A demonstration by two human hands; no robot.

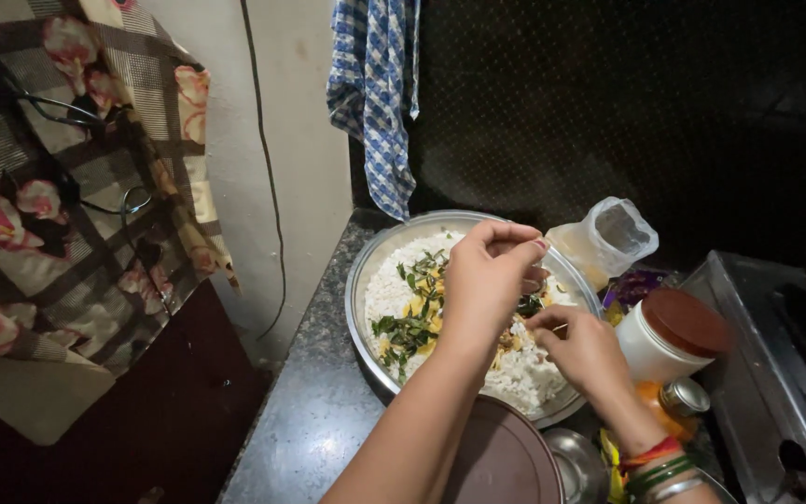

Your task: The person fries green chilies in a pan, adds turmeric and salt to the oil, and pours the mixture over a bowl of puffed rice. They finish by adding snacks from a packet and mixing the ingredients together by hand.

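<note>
My left hand (485, 280) pinches a small bit I can't identify above the rice-filled steel bowl (366, 271) on the bench (314, 411), right hand (582, 347) pinching too; pieces could spill over the rim.

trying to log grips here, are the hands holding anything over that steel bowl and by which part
It cannot be told. Both the left hand and right hand pinch their fingertips over the round steel bowl of white grains and green leaves, but whatever they pinch is too small to see.
</note>
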